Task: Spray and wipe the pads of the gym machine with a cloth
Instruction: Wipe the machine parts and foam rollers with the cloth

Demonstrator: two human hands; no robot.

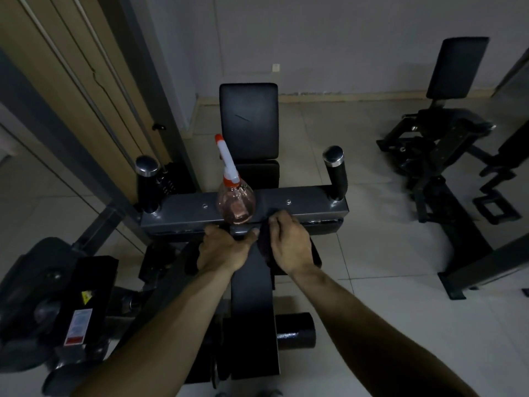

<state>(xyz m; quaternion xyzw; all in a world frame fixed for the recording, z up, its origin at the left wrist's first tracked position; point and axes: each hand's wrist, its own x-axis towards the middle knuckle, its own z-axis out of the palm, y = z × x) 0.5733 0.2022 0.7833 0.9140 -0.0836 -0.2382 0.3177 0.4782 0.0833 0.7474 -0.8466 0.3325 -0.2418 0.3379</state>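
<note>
Right hand (289,245) grip clenched on dark cloth (263,247), left hand (226,249) grip unclear, spray bottle (236,204) just beyond

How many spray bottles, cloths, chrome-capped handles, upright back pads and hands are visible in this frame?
spray bottle: 1
cloth: 1, dark, gripped by the right hand
chrome-capped handles: 2
upright back pads: 2
hands, left hand and right hand: 2
Total: 8
</note>
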